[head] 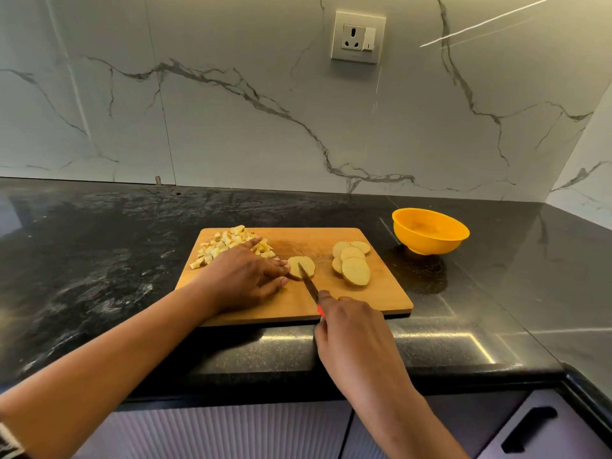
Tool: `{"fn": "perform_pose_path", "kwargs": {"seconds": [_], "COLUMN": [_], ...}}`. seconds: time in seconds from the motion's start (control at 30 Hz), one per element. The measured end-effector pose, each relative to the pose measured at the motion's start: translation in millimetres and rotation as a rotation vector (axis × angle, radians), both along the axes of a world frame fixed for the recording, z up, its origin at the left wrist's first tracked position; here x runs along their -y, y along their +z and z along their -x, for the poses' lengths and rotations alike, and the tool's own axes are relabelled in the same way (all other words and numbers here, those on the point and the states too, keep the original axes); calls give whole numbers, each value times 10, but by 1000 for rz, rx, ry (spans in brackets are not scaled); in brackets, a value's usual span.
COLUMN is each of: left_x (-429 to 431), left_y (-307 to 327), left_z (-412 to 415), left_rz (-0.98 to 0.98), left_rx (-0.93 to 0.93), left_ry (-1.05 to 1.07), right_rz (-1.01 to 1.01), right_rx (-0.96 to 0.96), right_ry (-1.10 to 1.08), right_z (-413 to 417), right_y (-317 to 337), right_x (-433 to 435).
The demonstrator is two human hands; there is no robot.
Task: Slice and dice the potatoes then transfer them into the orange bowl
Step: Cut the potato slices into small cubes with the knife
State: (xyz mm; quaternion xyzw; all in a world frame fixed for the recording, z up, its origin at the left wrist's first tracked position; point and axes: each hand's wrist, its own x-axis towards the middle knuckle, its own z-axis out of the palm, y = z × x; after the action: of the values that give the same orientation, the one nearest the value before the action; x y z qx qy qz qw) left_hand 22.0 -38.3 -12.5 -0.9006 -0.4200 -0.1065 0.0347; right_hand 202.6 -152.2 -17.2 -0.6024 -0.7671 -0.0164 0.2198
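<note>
Roughly halfway: a diced pile (231, 245) sits at the board's (381, 299) far-left corner. The left hand (246, 276) lies flat, steadying one slice (303, 265) — the right hand (351, 329) grips the knife (308, 281) over it. A stack of slices (352, 263) waits near the right edge — the orange bowl (430, 231) on the counter beyond looks empty.

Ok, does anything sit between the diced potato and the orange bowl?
Yes: the stack of round slices lies at the right of the cutting board, between the diced pile and the orange bowl. The slice under the knife sits mid-board. Nothing shows on the counter from board to bowl.
</note>
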Motion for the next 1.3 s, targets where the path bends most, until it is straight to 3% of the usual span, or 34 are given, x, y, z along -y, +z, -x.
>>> {"fn": "perform_pose_path", "kwargs": {"seconds": [0.17, 0.67, 1.1, 1.3], "left_x": [-28, -31, -13, -67], "left_y": [-7, -7, -4, 141], "left_z": [79, 51, 37, 56], "left_rz": [15, -24, 35, 122], "left_rx": [90, -24, 50, 225], "left_ry": [8, -63, -11, 15], "right_rz": [-63, 34, 1, -91], "right_rx": [-31, 132, -7, -113], "right_ry": [-15, 16, 58, 51], "right_z": [50, 249, -66, -362], "right_y": [37, 34, 31, 206], "right_x": [-103, -313, 166, 338]}}
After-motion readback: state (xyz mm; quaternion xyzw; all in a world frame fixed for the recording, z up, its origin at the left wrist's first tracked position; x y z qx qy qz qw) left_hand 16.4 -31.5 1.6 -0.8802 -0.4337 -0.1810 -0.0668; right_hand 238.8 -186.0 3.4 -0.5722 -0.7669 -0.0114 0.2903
